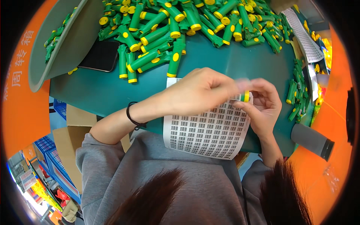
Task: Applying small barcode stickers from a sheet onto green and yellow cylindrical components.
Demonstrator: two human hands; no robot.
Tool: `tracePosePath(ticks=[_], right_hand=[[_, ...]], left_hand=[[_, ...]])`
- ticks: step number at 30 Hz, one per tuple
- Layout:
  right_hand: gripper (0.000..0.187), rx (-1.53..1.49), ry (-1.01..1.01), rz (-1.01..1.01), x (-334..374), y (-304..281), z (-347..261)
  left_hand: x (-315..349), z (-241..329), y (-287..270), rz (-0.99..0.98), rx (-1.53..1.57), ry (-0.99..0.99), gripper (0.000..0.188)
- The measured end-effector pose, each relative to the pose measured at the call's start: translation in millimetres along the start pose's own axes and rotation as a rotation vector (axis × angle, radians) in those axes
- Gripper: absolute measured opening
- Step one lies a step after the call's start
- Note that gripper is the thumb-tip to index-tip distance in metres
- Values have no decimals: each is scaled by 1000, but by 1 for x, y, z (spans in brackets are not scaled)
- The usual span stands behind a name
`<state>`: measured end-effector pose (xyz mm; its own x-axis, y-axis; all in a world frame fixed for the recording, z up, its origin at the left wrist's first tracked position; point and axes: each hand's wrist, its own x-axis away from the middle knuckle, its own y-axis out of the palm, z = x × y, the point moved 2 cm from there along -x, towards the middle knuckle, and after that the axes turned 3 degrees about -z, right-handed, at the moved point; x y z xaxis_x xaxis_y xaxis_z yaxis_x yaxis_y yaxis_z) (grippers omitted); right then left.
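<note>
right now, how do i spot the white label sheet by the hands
Find the dark green tabletop. At its near edge, partly hidden by the left hand, is a white paper sheet gridded with small labels. Unlike the similar sheet at far right, it overlaps the grey shirt in view.

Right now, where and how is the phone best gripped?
Probably pinch the phone at its near end, from the near side: it lies flat, that end showing, while the bin hides part of its left side and tubes lie close on its right.
</note>
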<state>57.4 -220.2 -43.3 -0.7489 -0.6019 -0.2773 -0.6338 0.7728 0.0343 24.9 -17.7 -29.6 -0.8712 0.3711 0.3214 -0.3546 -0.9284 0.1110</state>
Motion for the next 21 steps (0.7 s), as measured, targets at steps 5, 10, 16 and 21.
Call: tracePosePath(ticks=[5,10,16,21], right_hand=[[42,545,88,59,-12,1,-1],[19,974,67,-174,-24,6,2],[8,801,160,-138,-22,-1,14],[8,806,98,-153,-20,2,11]], left_hand=[[61,45,-64,723,-1218,601,10],[147,72,-169,1705,-1300,661,35],[67,-5,-45,602,-1057,616,26],[59,-36,-38,622,-1082,692,22]])
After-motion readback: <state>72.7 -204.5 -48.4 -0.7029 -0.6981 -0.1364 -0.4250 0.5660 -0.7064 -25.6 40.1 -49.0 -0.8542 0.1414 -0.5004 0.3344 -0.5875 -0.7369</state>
